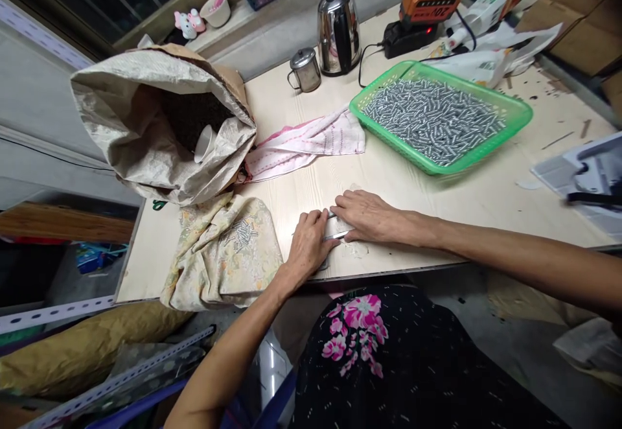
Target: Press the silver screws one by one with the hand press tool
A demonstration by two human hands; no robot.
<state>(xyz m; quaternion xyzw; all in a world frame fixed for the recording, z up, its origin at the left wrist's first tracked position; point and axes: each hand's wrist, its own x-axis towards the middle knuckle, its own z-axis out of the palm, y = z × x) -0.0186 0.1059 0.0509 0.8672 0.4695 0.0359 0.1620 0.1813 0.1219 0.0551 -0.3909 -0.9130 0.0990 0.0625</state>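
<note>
My left hand (308,242) rests at the front edge of the pale wooden table (437,189), its fingers curled round a small metal piece that I cannot name. My right hand (368,215) lies palm down right beside it, fingers together and touching the same bright metal bit (336,235) between the two hands. A green plastic tray (515,124) full of small metal pins sits beyond the right hand. Left of my left hand a floral cloth (223,254) carries a small heap of the same pins (243,233).
A big open paper sack (146,137) with dark contents and a white cup stands at the table's left. Behind are a pink-white cloth (306,147), a steel mug (304,70), a kettle (337,27), and a charger with an orange battery (427,2). Cardboard and papers lie right.
</note>
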